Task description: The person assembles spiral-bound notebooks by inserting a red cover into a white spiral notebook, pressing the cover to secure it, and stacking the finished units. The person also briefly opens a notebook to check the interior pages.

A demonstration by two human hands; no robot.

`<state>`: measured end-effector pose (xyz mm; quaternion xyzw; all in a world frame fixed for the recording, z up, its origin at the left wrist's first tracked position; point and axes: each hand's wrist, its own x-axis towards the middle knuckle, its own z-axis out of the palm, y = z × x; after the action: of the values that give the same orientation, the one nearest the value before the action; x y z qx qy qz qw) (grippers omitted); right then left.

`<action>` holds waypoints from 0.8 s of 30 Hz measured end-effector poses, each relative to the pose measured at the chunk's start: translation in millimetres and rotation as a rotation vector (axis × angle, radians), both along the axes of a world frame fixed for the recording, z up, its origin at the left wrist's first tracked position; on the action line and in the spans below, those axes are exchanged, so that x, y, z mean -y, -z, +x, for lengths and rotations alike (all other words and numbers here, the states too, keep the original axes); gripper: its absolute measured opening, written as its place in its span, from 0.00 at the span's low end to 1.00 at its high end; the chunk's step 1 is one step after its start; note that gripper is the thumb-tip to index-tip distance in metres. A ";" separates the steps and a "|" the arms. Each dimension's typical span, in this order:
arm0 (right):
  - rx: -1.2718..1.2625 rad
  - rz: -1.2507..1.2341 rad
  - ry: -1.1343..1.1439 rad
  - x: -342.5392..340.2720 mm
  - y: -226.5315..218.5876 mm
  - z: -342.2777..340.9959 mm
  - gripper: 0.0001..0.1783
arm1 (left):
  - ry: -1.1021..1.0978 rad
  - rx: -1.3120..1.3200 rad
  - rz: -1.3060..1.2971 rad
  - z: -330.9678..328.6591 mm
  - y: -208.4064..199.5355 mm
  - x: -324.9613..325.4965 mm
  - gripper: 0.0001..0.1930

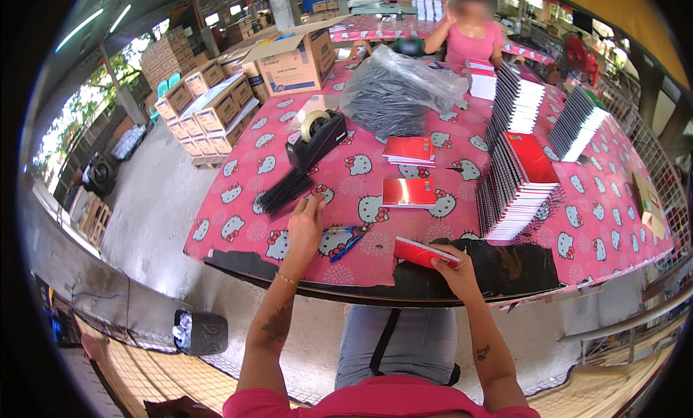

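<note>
My right hand [455, 268] grips a small red notebook [415, 251] at the table's near edge, thumb on top. Its white page edge shows along the upper side. My left hand [306, 220] is raised over the table with thumb and fingers pinched together; whatever may be between them is too small to make out. Just beyond its fingertips lies a bunch of black spiral binding coils [283, 194]. A blue pliers-like tool [348, 246] rests between my hands. Ahead are a red notebook stack [408, 192] and another small red stack [410, 149].
A black tape dispenser [316, 142] stands beyond the coils. Behind it sit a clear bag of black coils [393, 93] and an open carton [296, 61]. Tall spiral-bound notebook stacks [516, 190] rise at the right. A person in pink [473, 42] sits across the table.
</note>
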<state>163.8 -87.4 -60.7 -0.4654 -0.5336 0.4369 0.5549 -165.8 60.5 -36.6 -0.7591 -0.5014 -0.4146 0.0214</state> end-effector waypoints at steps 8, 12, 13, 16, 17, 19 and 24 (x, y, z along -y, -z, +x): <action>0.052 -0.021 -0.008 -0.5 0.7 6.7 0.17 | 0.528 0.302 -0.201 98.4 -29.8 83.1 0.11; 0.074 -0.025 -0.009 -0.4 0.6 7.0 0.17 | 0.507 0.242 -0.229 95.0 -17.6 75.4 0.08; 0.062 -0.028 -0.012 0.3 -0.2 6.9 0.17 | 0.509 0.250 -0.237 95.1 -16.7 75.7 0.07; 0.079 -0.040 -0.003 0.7 -1.9 7.0 0.18 | 0.502 0.218 -0.272 95.3 -16.3 74.4 0.07; 0.102 -0.038 -0.008 -1.3 -2.3 7.6 0.18 | 0.475 0.221 -0.292 94.9 -15.1 70.6 0.07; 0.149 -0.036 -0.017 1.1 2.2 6.9 0.18 | 0.419 0.225 -0.334 92.1 -8.4 66.0 0.08; 0.210 0.004 -0.034 10.5 -3.4 13.9 0.16 | 0.647 0.035 -0.072 91.1 -33.8 60.0 0.08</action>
<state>177.8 -97.9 -57.3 -0.4986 -0.5973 0.3939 0.4893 -74.8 0.5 -2.7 -0.8721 -0.2489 -0.3948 -0.1469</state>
